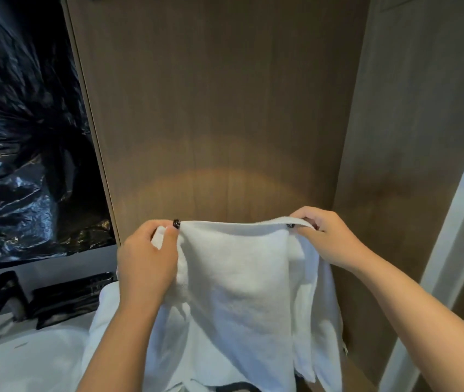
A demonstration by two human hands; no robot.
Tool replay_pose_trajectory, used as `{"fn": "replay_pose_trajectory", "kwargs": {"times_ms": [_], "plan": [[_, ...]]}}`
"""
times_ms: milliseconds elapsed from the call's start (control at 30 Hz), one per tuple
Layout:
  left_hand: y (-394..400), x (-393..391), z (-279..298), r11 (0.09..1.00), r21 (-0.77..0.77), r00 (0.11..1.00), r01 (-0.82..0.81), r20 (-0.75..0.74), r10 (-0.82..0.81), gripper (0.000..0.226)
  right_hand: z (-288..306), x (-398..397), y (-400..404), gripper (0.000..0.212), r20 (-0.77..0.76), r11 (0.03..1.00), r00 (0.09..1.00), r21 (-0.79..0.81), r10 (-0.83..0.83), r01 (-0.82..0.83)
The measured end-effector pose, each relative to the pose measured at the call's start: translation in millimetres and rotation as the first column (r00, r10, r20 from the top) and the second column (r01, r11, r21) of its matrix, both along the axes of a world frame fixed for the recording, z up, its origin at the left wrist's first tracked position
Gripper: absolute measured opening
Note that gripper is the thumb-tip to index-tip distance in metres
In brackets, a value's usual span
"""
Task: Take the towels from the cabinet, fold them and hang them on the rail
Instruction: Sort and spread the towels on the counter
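Note:
A white towel (236, 292) hangs spread in front of me, low in the view, held up by its top edge. My left hand (145, 258) pinches the top left corner between thumb and fingers. My right hand (324, 236) grips the top right corner, where the edge is folded over. The cloth drapes down past the bottom of the frame, with a second layer of it showing at the right side. Behind it stands a brown wooden cabinet panel (219, 108). No rail is in view.
A black plastic sheet (24, 137) covers the wall at the left. Below it are a black tap (1, 298), a dark tray (69, 301) and a white basin (21, 360). A pale door frame (457, 236) runs down the right side.

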State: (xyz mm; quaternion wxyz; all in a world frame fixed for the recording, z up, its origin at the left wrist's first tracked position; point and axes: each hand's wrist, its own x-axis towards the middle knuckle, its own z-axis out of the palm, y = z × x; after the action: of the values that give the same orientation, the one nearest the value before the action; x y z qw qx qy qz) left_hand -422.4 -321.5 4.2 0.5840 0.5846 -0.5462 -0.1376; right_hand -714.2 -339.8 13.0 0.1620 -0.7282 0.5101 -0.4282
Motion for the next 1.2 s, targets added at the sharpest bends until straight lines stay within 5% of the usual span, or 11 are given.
{"fn": "replay_pose_trajectory", "kwargs": {"times_ms": [133, 300, 467, 700, 967, 1200], "plan": [[9, -30, -9, 0.996, -0.087, 0.961, 0.029, 0.276, -0.004, 0.034, 18, 4, 3, 0.020, -0.046, 0.980, 0.980, 0.053, 0.196, -0.194], [22, -81, -23, 0.946, -0.077, 0.905, 0.314, 0.325, -0.274, 0.047, 30, 6, 3, 0.015, -0.121, 0.959, 0.951, 0.063, 0.284, -0.278], [22, -106, -28, 0.957, -0.025, 0.913, 0.289, 0.306, -0.268, 0.006, 26, -5, 5, 0.014, -0.169, 0.957, 0.943, 0.080, 0.287, -0.277], [16, -128, -25, 0.959, -0.119, 0.966, 0.256, 0.002, -0.257, 0.020, -7, -49, 2, 0.022, -0.241, 0.992, 0.970, 0.124, 0.027, 0.003], [-2, -124, -21, 0.979, -0.146, 0.926, 0.141, -0.330, -0.182, 0.017, -51, -92, 15, 0.023, -0.223, 0.941, 0.952, 0.220, -0.208, 0.258], [-18, -108, -18, 0.988, -0.057, 0.920, 0.141, -0.360, -0.153, 0.011, -34, -107, 32, 0.045, -0.111, 0.880, 0.918, 0.262, -0.381, 0.397]]}}
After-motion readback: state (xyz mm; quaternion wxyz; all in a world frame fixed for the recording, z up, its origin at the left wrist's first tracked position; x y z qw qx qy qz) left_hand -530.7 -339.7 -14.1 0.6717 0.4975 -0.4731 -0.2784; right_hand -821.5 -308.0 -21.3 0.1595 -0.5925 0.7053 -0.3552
